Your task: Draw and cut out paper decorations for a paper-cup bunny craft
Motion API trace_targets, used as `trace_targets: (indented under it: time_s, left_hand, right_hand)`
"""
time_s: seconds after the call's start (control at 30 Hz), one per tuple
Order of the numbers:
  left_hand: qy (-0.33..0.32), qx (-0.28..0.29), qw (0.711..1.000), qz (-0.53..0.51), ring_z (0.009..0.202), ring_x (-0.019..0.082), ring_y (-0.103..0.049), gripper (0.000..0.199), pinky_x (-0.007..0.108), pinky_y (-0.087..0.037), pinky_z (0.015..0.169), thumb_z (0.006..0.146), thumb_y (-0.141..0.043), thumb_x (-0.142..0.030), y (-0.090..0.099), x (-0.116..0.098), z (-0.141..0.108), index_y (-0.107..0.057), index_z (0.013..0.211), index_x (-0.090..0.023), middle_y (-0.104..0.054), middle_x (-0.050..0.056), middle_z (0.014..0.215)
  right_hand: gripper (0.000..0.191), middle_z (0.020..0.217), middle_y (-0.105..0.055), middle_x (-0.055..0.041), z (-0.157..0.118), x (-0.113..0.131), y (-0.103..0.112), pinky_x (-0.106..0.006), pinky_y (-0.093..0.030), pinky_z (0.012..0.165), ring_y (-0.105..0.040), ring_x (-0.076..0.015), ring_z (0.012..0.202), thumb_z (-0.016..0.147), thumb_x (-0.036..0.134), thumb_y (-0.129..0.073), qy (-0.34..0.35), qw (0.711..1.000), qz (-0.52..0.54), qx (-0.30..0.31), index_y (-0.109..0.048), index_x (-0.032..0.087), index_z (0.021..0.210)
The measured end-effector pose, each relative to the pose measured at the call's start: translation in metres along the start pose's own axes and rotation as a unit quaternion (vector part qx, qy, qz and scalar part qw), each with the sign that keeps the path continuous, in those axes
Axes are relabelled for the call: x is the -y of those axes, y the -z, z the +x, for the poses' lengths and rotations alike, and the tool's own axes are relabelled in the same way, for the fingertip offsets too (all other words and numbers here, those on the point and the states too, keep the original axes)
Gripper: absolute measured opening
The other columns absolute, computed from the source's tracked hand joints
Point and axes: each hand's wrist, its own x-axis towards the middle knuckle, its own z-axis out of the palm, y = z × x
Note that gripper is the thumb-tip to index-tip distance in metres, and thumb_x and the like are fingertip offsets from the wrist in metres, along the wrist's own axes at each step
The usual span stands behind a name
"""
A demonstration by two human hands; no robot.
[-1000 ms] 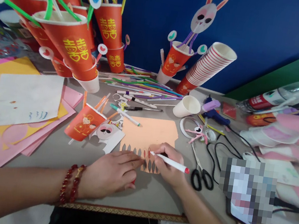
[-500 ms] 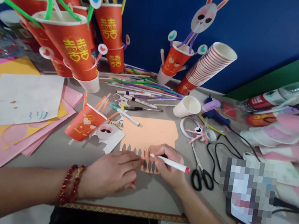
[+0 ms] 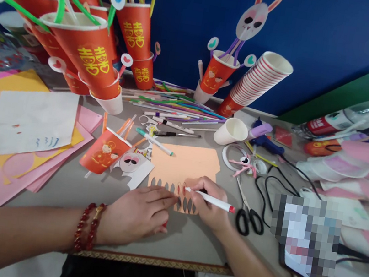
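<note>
A sheet of orange paper [image 3: 184,159] lies on the desk, with leaf-shaped holes along its near side. Over its lower left edge my left hand [image 3: 140,215] rests flat, fingers stretched and holding the sheet down. A small red thing [image 3: 165,224] peeks out beside that hand's thumb; what it is stays mostly hidden. My right hand [image 3: 211,202] grips a white marker [image 3: 213,200] with a red end. The marker's tip meets the paper at one of two small ear-shaped outlines coloured reddish inside.
Black-handled scissors [image 3: 249,217] lie right of my right hand, near a glue gun [image 3: 267,139] with its cord. A red paper cup [image 3: 105,151] leans at the left by a rabbit-face cutout [image 3: 130,163]. Stacked cups [image 3: 257,82] and pipe cleaners [image 3: 175,105] stand behind.
The marker's tip and my right hand have shifted very slightly up and left over the small outline. My left hand stays in place.
</note>
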Motion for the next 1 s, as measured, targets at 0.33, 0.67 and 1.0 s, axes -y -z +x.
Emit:
trace_targets:
  time_s: [0.33, 0.67, 1.0]
  left_hand:
    - [-0.001, -0.003, 1.000, 0.001, 0.123, 0.022, -0.053, 0.020, 0.039, -0.044, 0.107, 0.094, -0.052, -0.032, 0.0025, -0.0010, 0.0016, -0.062, 0.089, -0.015, -0.063, 0.010, 0.127]
    - [0.001, 0.001, 1.000, -0.004, 0.124, 0.023, -0.052, 0.021, 0.039, -0.042, 0.108, 0.094, -0.052, -0.032, 0.0015, -0.0001, 0.0010, -0.061, 0.090, -0.014, -0.062, 0.010, 0.128]
    - [0.001, -0.002, 1.000, 0.003, 0.124, 0.023, -0.052, 0.022, 0.039, -0.043, 0.107, 0.095, -0.052, -0.034, 0.0011, -0.0007, 0.0004, -0.062, 0.090, -0.015, -0.062, 0.009, 0.129]
  right_hand:
    - [0.018, 0.054, -0.048, 0.0044, -0.0003, -0.0009, -0.0009, -0.026, -0.035, 0.050, -0.046, -0.0129, 0.050, 0.081, 0.023, -0.053, 0.002, 1.000, 0.003, -0.007, -0.048, 0.022, 0.063]
    - [0.019, 0.054, -0.047, 0.0045, 0.0006, 0.0007, 0.0002, -0.025, -0.035, 0.050, -0.045, -0.0128, 0.050, 0.081, 0.022, -0.054, -0.002, 1.000, 0.011, -0.005, -0.048, 0.022, 0.063]
    - [0.020, 0.054, -0.045, 0.0051, -0.0002, -0.0006, 0.0002, -0.025, -0.033, 0.051, -0.043, -0.0121, 0.050, 0.080, 0.019, -0.053, 0.011, 1.000, 0.011, 0.004, -0.047, 0.022, 0.061]
